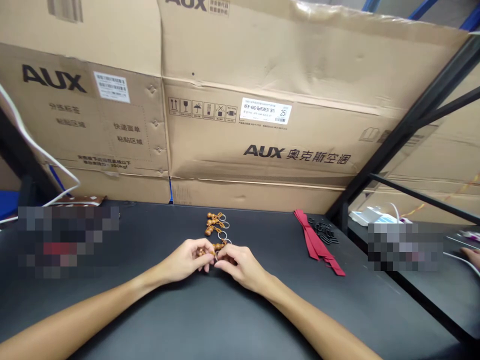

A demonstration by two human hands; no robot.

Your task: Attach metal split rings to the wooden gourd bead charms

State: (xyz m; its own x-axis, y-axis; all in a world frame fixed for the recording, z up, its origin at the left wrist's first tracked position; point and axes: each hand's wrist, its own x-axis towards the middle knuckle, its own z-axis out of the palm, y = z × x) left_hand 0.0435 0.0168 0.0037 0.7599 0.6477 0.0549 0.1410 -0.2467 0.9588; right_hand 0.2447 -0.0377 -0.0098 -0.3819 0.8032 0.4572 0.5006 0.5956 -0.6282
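The left hand [183, 260] and right hand [240, 265] are together at the middle of a black table [262, 245], their fingertips pinching a small wooden charm [201, 252]. The fingers hide most of it, so its direction can't be told.

Just beyond the hands, wooden gourd keychains [213, 225] lie in a loose column running away from the person. Each one lies roughly crosswise and slightly tilted, with its gourd beads to the left and its metal ring [222, 217] to the right. The nearest keychain is just above the right hand's fingers [227, 253].

Farther right on the table lie red ribbons [317, 242], running diagonally toward the person, beside a small heap of black pieces [323, 232]. Pixelated patches [67, 242] hide whatever lies at the table's left.

Behind the table stand cardboard boxes [255, 50] printed "AUX" and, in Chinese, "奥克斯空调". A white label [265, 110] on one box reads "KFR-46G/BpR3AES1(B1)" and "25", beside a row of handling symbols [202, 108]. The left box carries a barcode sticker [111, 87]. To the right, past a black shelf frame [412, 115], another person's hand [471, 256] is at the image edge.
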